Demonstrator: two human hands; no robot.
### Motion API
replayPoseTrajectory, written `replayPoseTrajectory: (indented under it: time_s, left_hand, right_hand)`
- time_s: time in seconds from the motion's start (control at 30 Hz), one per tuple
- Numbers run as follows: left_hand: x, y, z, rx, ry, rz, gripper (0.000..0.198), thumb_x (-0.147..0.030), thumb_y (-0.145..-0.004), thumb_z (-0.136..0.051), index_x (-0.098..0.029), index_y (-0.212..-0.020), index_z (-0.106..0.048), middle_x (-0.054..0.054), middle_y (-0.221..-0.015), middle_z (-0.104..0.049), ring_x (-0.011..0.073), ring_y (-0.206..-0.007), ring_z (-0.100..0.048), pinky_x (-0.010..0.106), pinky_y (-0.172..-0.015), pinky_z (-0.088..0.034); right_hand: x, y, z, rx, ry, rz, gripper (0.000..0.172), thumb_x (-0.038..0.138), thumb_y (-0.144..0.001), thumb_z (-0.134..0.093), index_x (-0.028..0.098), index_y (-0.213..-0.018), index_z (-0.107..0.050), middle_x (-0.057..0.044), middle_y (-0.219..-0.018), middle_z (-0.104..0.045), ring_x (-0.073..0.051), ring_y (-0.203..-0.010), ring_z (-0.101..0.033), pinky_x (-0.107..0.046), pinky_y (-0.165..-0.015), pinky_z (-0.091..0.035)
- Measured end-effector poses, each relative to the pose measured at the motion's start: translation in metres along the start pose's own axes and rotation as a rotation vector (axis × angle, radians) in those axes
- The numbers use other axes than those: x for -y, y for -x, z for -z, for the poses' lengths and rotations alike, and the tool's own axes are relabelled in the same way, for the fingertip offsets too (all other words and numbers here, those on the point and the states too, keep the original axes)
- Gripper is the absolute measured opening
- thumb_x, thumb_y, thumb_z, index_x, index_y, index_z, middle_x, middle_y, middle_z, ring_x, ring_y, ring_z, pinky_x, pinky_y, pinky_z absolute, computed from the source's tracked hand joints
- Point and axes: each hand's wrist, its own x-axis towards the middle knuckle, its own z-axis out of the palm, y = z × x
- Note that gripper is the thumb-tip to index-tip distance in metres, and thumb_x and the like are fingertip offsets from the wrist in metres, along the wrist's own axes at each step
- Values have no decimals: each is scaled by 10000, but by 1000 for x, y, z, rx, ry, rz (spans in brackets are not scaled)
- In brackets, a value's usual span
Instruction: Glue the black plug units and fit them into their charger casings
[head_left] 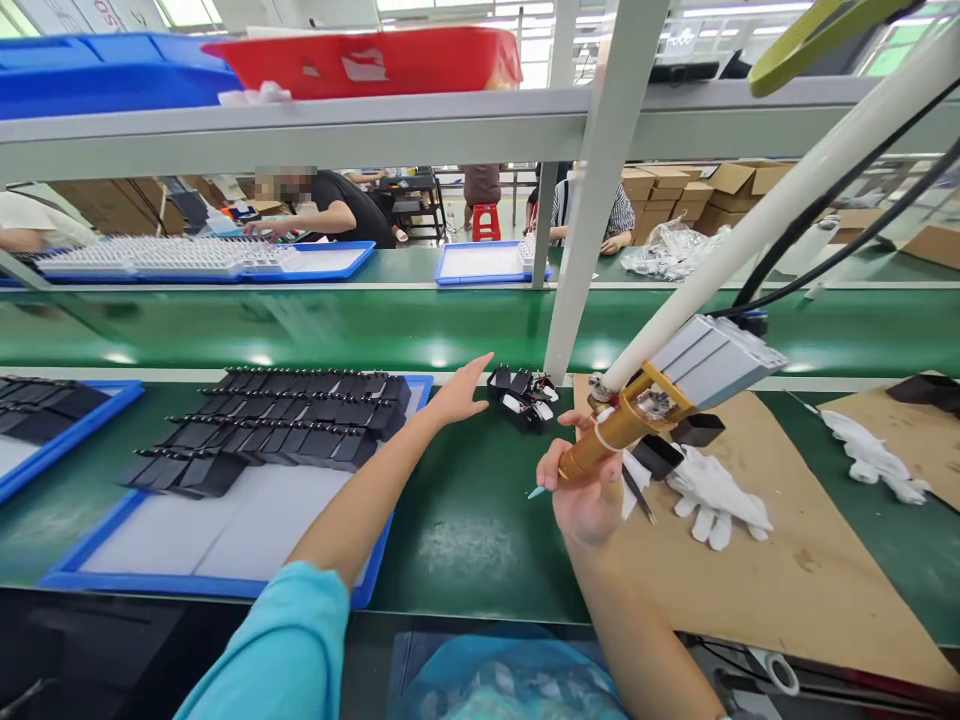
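My left hand [459,392] is stretched out over the green bench with its fingers apart. Just beyond its fingertips lies a small heap of black parts [525,400] with white pieces and wires among them. My right hand [581,490] is wrapped around a gold cylindrical tool [611,440] with a light blue tip and a silver block at its upper end. To my left, a blue-rimmed tray [161,578] holds rows of black box-shaped housings [292,415]. A black square housing [660,457] lies on the cardboard behind the right hand.
White gloves [716,495] and a pen-like tool [637,485] lie on the cardboard sheet [810,570]. A slanting white pole [720,270] and a grey upright [592,200] cross above the bench. Co-workers [337,205] sit across the green conveyor [375,325]. A clear bag [510,680] is below.
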Motion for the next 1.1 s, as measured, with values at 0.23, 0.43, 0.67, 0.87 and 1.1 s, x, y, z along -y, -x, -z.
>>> replayPoseTrajectory:
  time_s: [0.23, 0.43, 0.67, 0.87, 1.1]
  left_hand:
    - [8, -26, -3, 85, 47, -11, 681, -225, -705, -671, -163, -1352, -469, 106, -1243, -648, 257, -1068, -649, 377, -941, -512]
    - [-18, 82, 22, 196, 73, -28, 682, -190, -709, -647, -230, -1362, -454, 66, -1301, -602, 243, -1129, -605, 376, -999, -473]
    - [-65, 175, -1, 344, 164, -34, 783, -22, -709, -561, -324, -1417, -417, 28, -1328, -576, 209, -1193, -555, 363, -1027, -482]
    - [-72, 195, -29, 82, 266, 147, 713, -347, -824, -687, -349, -1464, -372, 77, -1394, -515, 251, -1253, -526, 422, -1059, -467]
    - [-75, 204, -62, -266, 636, 369, 346, -376, -930, -525, -231, -1232, -612, 103, -1283, -635, 230, -1175, -619, 384, -982, -534]
  right_hand:
    - [1, -2, 1, -23, 6, 7, 290, 501, -861, -530, 276, -1039, -483, -17, -1102, -560, -61, -464, -542, -258, -394, -449]
    - [4, 0, -2, -3, 2, -17, 292, 513, -860, -537, 273, -1021, -492, -15, -1098, -561, -53, -459, -541, -256, -394, -462]
    - [4, 2, -4, 24, 15, -23, 288, 516, -857, -547, 251, -964, -505, -25, -1109, -558, -50, -456, -541, -252, -375, -452]
    - [3, 1, -4, 6, -9, -43, 317, 528, -841, -557, 270, -1013, -489, -8, -1075, -562, -46, -431, -535, -244, -370, -444]
    - [3, 1, -16, 15, -10, -90, 410, 591, -798, -578, 294, -1065, -480, 5, -1014, -568, -39, -397, -498, -222, -324, -421]
